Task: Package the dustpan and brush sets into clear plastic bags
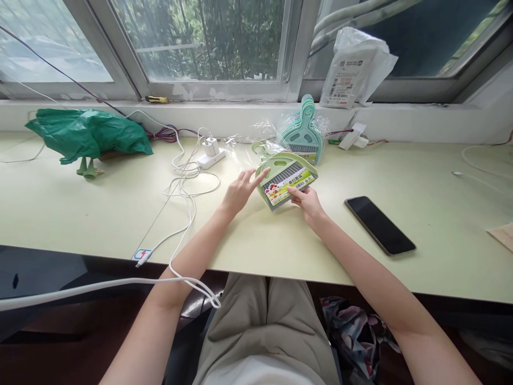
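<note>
A small light-green dustpan-and-brush set point(285, 179) with a printed label lies tilted on the pale desk point(80, 214) in front of me. My right hand point(306, 204) grips its lower right edge, thumb on the label. My left hand point(240, 191) touches the set's left side with fingers stretched, index finger pointing onto the dustpan. Behind it stands a stack of teal dustpan sets point(303, 135) in clear plastic wrap.
A black phone point(379, 224) lies right of my hands. White charger cables point(188, 187) and a power plug point(210, 152) sit to the left. A green plastic bag point(86, 133) lies far left. A white parcel point(352, 69) leans on the window sill.
</note>
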### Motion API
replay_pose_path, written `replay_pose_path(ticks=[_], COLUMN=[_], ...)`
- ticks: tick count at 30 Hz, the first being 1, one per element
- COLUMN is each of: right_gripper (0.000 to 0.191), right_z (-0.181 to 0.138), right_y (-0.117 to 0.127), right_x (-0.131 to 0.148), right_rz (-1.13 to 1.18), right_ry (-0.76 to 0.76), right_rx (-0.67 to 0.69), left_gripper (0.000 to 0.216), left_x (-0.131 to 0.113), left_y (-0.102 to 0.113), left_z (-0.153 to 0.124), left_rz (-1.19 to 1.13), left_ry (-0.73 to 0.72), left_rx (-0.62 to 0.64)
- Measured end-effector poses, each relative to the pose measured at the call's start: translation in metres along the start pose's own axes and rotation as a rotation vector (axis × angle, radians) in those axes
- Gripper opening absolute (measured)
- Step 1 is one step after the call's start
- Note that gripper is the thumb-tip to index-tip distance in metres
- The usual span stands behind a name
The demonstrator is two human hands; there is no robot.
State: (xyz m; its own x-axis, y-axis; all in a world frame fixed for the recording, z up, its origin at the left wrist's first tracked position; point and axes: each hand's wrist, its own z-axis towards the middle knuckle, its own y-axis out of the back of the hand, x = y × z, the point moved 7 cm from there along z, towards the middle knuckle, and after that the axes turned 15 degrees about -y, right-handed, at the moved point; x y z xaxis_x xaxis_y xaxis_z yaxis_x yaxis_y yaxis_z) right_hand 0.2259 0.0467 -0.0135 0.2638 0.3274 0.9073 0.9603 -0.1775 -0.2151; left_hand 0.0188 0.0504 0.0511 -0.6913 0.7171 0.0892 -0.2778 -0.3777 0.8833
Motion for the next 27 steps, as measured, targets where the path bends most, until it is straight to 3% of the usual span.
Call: replay_pose_path(ticks=[7, 10, 14, 16, 17, 20, 21, 27], right_gripper=[0.038, 0.041, 0.042, 0.043, 0.043, 0.043, 0.043, 0.045], right_z=[-0.006, -0.008, -0.011, -0.012, -0.012, -0.012, -0.011, -0.010], right_y=[-0.003, -0.006, -0.009, -0.011, -0.012, -0.014, -0.014, -0.020], right_x=[0.004, 0.008, 0.012, 0.013, 0.013, 0.013, 0.012, 0.005], right_rz=[0.001, 0.016, 0.073, 0.084, 0.085, 0.074, 0.069, 0.037], right_ry=[0.027, 0.061, 0.109, 0.116, 0.118, 0.122, 0.123, 0.086], right_rx=[0.018, 0.043, 0.077, 0.096, 0.106, 0.126, 0.129, 0.166], left_gripper=[0.052, 0.044, 0.066, 0.076, 0.077, 0.068, 0.067, 0.058], left_x=[-0.001, -0.005, 0.015, 0.031, 0.038, 0.043, 0.043, 0.014], left_y=[0.003, 0.009, 0.020, 0.016, 0.009, -0.022, -0.026, -0.026], left_z=[-0.002, -0.004, -0.021, -0.026, -0.023, -0.005, -0.002, 0.005], left_rz=[-0.308, -0.434, -0.489, -0.672, -0.836, -1.449, -1.562, -1.733], left_ry=[-0.068, -0.069, 0.262, 0.423, 0.466, 0.523, 0.535, 0.439], left_rx=[-0.293, -0.490, -0.881, -0.976, -0.961, -0.657, -0.621, -0.433])
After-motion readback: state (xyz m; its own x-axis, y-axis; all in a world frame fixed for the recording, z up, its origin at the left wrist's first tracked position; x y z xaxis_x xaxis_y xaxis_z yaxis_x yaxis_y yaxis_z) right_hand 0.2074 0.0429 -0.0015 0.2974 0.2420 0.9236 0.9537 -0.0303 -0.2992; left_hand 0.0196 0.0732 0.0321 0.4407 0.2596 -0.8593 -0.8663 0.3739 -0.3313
